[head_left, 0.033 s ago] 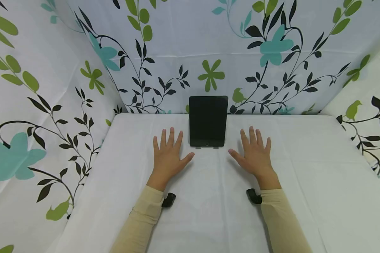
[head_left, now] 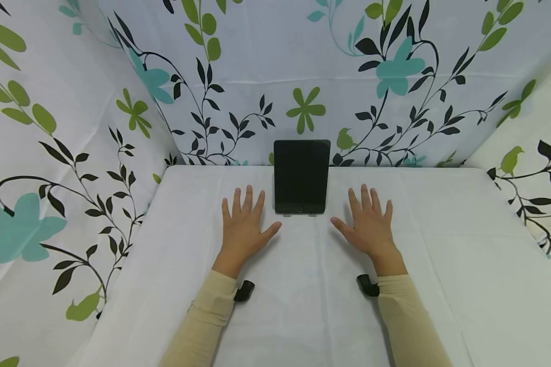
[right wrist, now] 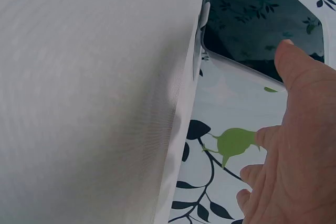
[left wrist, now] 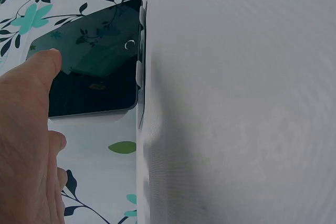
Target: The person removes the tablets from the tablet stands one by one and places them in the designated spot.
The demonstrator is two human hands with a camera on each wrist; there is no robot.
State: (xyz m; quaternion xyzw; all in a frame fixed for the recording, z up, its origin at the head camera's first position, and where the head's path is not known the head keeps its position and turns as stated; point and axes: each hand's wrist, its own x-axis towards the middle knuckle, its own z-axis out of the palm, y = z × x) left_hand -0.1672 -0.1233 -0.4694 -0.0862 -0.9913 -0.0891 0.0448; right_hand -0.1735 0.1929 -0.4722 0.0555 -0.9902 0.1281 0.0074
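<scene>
A black tablet with a dark screen stands propped at the back of the white table, its lower edge on small stand feet. To its left, my left hand lies palm down, fingers straight and spread, thumb toward the tablet. My right hand mirrors it on the other side, also spread and holding nothing. Both hands appear apart from the tablet. In the left wrist view, the left thumb overlaps the screen only by the angle. The right wrist view has the right thumb in front of the tablet's corner likewise.
White cloth covers the table. Behind it and at both sides hang curtains printed with leaves, flowers and birds. A small black wrist camera sits by the left sleeve, another black camera by the right sleeve.
</scene>
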